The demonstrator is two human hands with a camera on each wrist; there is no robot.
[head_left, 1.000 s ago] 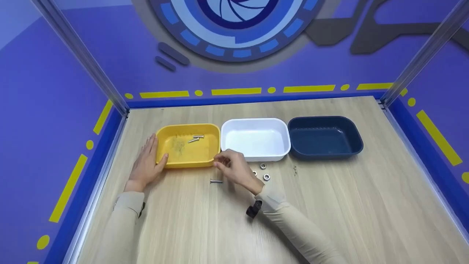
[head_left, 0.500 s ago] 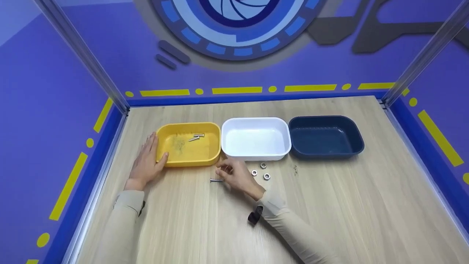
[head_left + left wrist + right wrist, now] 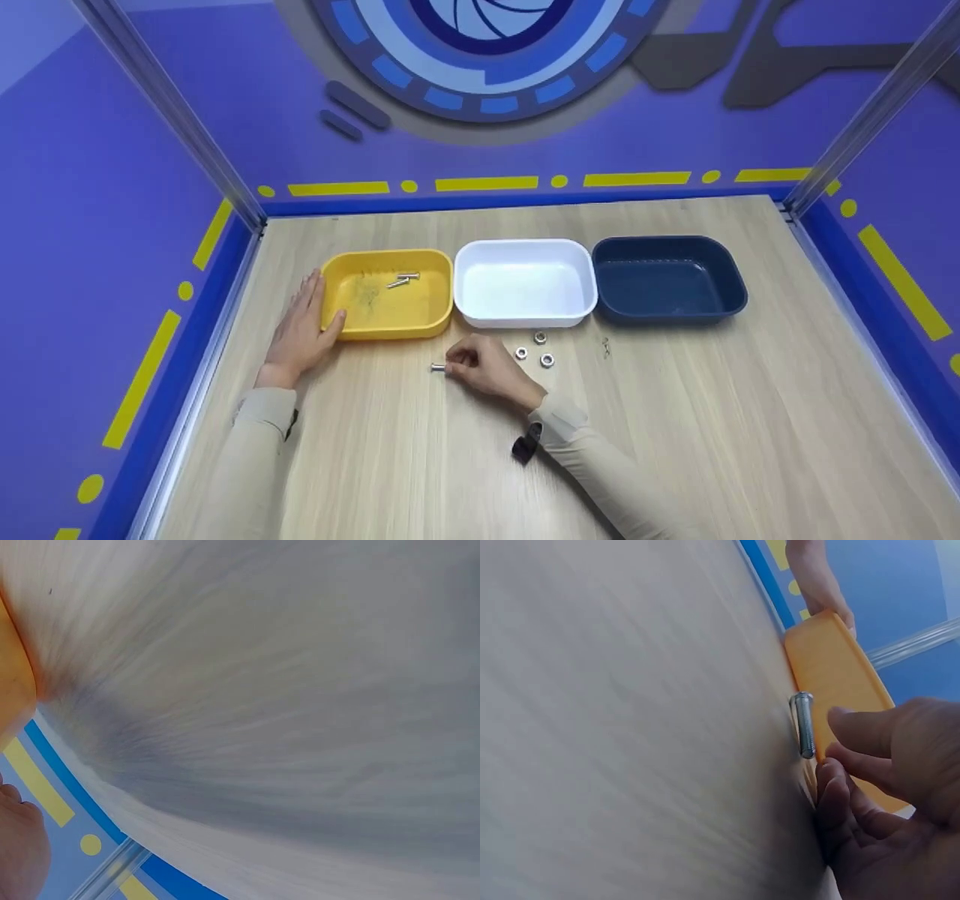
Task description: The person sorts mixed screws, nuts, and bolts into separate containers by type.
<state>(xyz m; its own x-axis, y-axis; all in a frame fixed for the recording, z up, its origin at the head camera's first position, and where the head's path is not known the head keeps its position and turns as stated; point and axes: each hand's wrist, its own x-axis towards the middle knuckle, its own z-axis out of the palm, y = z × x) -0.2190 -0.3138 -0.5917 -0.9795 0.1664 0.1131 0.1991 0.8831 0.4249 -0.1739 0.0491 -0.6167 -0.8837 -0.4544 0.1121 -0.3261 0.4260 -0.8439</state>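
My left hand (image 3: 298, 334) rests against the left side of the yellow tray (image 3: 386, 332), its fingers straight along the wall and the thumb at the front corner. Two bolts (image 3: 408, 276) lie in that tray. On the table in front of it lies another bolt (image 3: 437, 367), with my right hand (image 3: 491, 367) at its right end. In the right wrist view, the thumb and forefinger stand slightly apart beside this bolt (image 3: 803, 724), and no grip on it shows. Behind the right hand are three nuts (image 3: 547, 361) on the table. The left wrist view shows mostly tabletop.
To the right of the yellow tray stand a white tray (image 3: 525, 321) and a dark blue tray (image 3: 671, 319), side by side in a row. A small thin dark mark or object (image 3: 607, 347) is on the wood in front. Blue panels (image 3: 450, 161) wall the table.
From the yellow tray's front right corner, my right hand has come back toward me to the loose bolt, now partly covered by its fingertips. The left hand stays at the tray.
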